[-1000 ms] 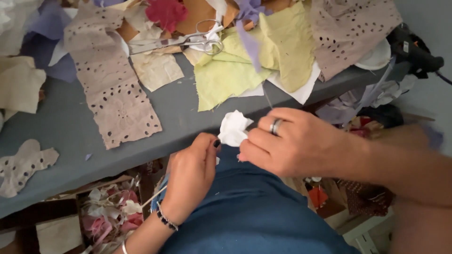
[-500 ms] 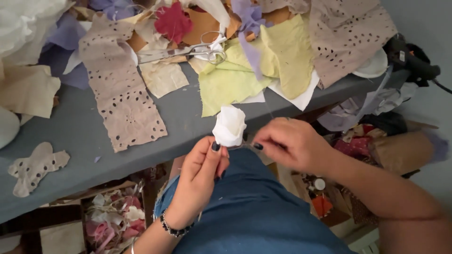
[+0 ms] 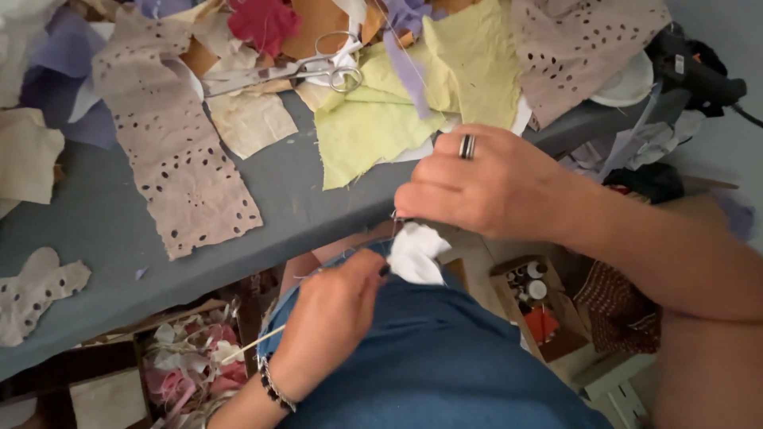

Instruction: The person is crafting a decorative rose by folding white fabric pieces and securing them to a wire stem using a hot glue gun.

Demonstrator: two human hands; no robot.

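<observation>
A small bunched white fabric piece [image 3: 417,253] sits over my lap in blue jeans, just below the table's edge. My left hand [image 3: 330,318], with a beaded bracelet at the wrist, pinches the piece from the lower left. Directly above it is my right hand [image 3: 477,187], wearing a dark ring. Its fingertips are closed on a thin metal needle [image 3: 395,214] at the fabric's top edge. Most of the needle is hidden by the fingers.
The grey table [image 3: 318,206] holds scissors [image 3: 310,70], yellow-green cloth [image 3: 381,119], a perforated beige strip [image 3: 175,151] and several other scraps. A black glue gun [image 3: 691,67] lies at the far right. Below are a box of scraps [image 3: 191,357] and a box of small bottles [image 3: 528,282].
My right hand has moved from the right of the white piece to just above it. The white piece now sits lower, between both hands.
</observation>
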